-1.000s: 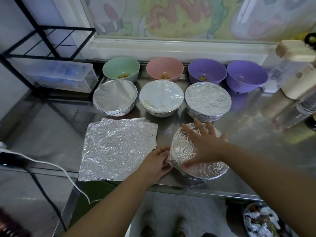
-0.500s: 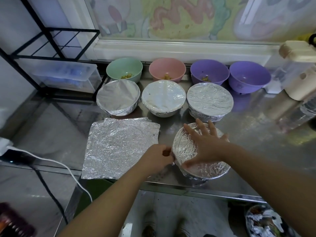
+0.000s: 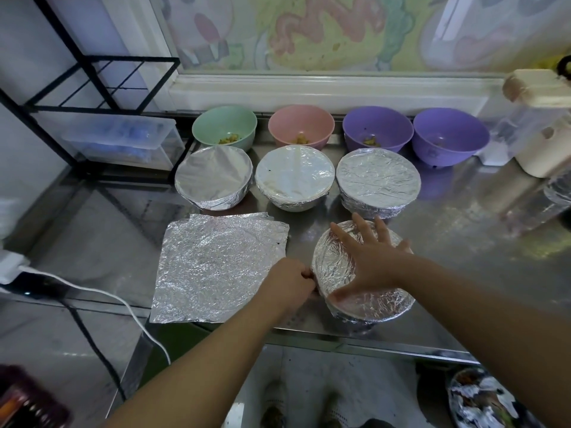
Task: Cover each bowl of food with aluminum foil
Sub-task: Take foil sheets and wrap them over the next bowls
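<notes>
A foil-covered bowl (image 3: pixel 377 307) stands near the steel table's front edge. My right hand (image 3: pixel 370 261) lies flat on its foil top, fingers spread. My left hand (image 3: pixel 290 281) is curled against the bowl's left rim and pinches the foil edge there. A stack of loose foil sheets (image 3: pixel 216 267) lies flat to the left. Three more foil-covered bowls (image 3: pixel 213 176) (image 3: pixel 295 176) (image 3: pixel 378 179) stand in a row behind. At the back stand uncovered bowls with food: a green bowl (image 3: pixel 224 126), a pink bowl (image 3: pixel 301 125) and two purple bowls (image 3: pixel 377 128) (image 3: pixel 450 134).
The steel table (image 3: pixel 463 242) ends just in front of the bowl. A black wire rack (image 3: pixel 102 81) with a clear box (image 3: pixel 123 140) stands at left. Cream-lidded containers (image 3: pixel 543 125) stand at right. A white cable (image 3: pixel 92 291) trails off the left front.
My left hand has closed in on the bowl's left rim, tucking the foil edge in. My right hand stays flat on top. The camera has shifted slightly.
</notes>
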Demonstrator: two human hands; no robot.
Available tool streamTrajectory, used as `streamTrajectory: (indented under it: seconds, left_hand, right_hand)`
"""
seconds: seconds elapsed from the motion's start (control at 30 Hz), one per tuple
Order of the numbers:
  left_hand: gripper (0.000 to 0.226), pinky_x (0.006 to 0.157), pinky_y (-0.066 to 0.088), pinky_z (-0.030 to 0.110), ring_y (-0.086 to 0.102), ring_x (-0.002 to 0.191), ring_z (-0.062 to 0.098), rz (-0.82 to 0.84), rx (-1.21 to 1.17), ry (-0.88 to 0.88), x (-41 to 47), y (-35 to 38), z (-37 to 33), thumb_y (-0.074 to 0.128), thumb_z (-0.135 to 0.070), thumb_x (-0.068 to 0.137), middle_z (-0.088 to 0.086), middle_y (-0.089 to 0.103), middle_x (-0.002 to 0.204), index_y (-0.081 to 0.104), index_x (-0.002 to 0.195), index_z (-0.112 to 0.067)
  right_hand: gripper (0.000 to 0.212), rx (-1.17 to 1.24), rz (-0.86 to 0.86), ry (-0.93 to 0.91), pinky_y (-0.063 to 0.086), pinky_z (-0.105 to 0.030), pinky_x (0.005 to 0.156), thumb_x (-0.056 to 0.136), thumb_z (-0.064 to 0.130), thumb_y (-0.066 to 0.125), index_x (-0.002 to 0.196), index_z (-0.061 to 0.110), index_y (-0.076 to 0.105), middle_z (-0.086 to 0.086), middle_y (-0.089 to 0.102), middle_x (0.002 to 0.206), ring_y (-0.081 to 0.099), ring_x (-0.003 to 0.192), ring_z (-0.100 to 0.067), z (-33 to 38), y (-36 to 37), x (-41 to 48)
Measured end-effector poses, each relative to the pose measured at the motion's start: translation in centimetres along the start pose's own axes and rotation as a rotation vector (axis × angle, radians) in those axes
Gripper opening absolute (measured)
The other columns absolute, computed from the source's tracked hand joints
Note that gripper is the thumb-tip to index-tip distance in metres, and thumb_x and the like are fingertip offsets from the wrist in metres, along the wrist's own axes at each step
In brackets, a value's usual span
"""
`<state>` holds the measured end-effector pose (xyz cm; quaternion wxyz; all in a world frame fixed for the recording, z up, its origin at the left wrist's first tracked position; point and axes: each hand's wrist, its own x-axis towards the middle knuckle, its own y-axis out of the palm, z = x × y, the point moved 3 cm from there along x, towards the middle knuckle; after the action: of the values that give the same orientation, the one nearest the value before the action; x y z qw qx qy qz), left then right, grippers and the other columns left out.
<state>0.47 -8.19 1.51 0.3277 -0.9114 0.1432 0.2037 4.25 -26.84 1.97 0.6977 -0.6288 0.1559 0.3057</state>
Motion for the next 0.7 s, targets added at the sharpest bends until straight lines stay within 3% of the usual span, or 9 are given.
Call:
streamTrajectory:
  seconds: [0.1, 0.2, 0.3, 0.43, 0.57, 0.7]
  left_hand:
    - [0.015, 0.085, 0.055, 0.037, 0.06, 0.08, 0.023, 0.215, -0.292, -0.154, -0.7, -0.1, -0.5, 0.055, 0.007, 0.091, 0.014, 0.065, 0.083, 0.07, 0.092, 0.003]
    - [0.02, 0.103, 0.051, 0.042, 0.059, 0.097, 0.024, 0.312, -0.358, -0.208, -0.8, -0.1, -1.1, 0.049, 0.004, 0.096, 0.011, 0.062, 0.096, 0.058, 0.085, -0.011]
    - [0.014, 0.098, 0.053, 0.043, 0.065, 0.097, 0.025, 0.405, -0.46, -0.264, -0.5, 0.0, -1.0, 0.046, 0.003, 0.094, 0.019, 0.068, 0.112, 0.059, 0.098, -0.002]
    - [0.028, 0.097, 0.047, 0.04, 0.065, 0.103, 0.024, 0.541, -0.588, -0.35, -0.4, -0.4, -1.2, 0.037, -0.007, 0.097, 0.018, 0.063, 0.131, 0.057, 0.116, -0.003]
    - [0.04, 0.106, 0.043, 0.042, 0.058, 0.125, 0.029, 0.531, -0.613, -0.382, -0.5, -0.7, -1.1, 0.037, -0.006, 0.098, 0.017, 0.062, 0.134, 0.055, 0.132, 0.002]
    - [0.022, 0.094, 0.048, 0.042, 0.065, 0.111, 0.028, 0.419, -0.499, -0.351, 0.5, -1.9, 0.3, 0.049, -0.009, 0.097, 0.016, 0.067, 0.125, 0.066, 0.11, -0.003]
  right_hand:
    - [0.147, -0.008, 0.001, 0.001, 0.0, -0.086, 0.107, 0.043, 0.097, 0.066, 0.147, 0.057, -0.029, 0.006, -0.043, 0.159, -0.035, 0.146, -0.041, 0.1, -0.1, 0.0]
    - [0.147, -0.018, 0.0, 0.003, 0.001, -0.086, 0.107, 0.041, 0.098, 0.065, 0.147, 0.056, -0.029, 0.005, -0.043, 0.159, -0.034, 0.147, -0.042, 0.2, -0.2, -0.1]
    - [0.148, -0.024, 0.004, 0.004, 0.002, -0.086, 0.107, 0.04, 0.098, 0.064, 0.146, 0.057, -0.03, 0.004, -0.042, 0.159, -0.033, 0.147, -0.042, 0.2, -0.2, 0.1]
    - [0.148, -0.03, 0.0, 0.007, 0.003, -0.085, 0.107, 0.041, 0.097, 0.067, 0.146, 0.057, -0.03, 0.005, -0.041, 0.16, -0.032, 0.148, -0.042, 0.1, -0.1, 0.1]
    - [0.146, -0.024, -0.008, 0.013, 0.005, -0.086, 0.106, 0.044, 0.095, 0.069, 0.148, 0.057, -0.027, 0.004, -0.04, 0.161, -0.031, 0.148, -0.043, 0.2, -0.2, 0.0]
    - [0.145, -0.014, -0.018, 0.013, 0.004, -0.087, 0.106, 0.045, 0.095, 0.067, 0.148, 0.056, -0.027, 0.004, -0.04, 0.161, -0.031, 0.148, -0.043, 0.3, -0.2, -0.2]
